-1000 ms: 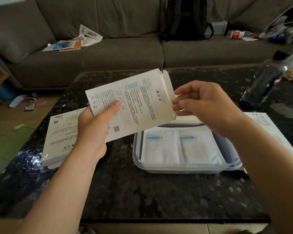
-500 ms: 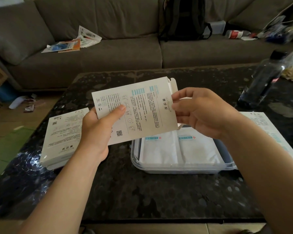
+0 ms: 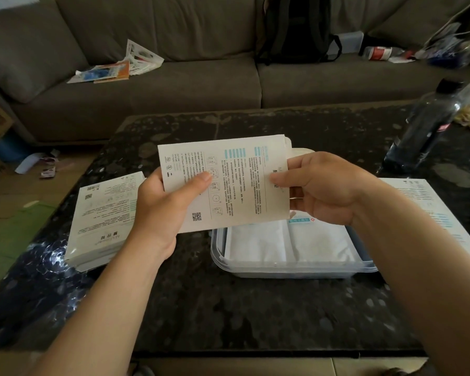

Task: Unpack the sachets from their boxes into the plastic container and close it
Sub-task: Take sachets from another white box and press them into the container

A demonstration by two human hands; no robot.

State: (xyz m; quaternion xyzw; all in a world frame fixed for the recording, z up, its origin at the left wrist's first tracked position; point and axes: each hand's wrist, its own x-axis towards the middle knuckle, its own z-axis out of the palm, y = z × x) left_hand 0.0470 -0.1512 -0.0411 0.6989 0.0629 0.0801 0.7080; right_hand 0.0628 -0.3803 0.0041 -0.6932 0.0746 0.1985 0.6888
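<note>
White printed cardboard box (image 3: 228,183) is gripped at its near end by the left hand (image 3: 166,210) while the right hand (image 3: 320,191) pinches sachets at its open end, directly above the clear plastic container (image 3: 293,270), probably so they drop in.

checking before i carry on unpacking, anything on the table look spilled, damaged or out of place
Nothing spilled or damaged shows. The plastic container sits level with white sachets lying flat inside. The only untidy thing is the stack of boxes at the table's left edge, slightly fanned, its corner at the rim.
</note>
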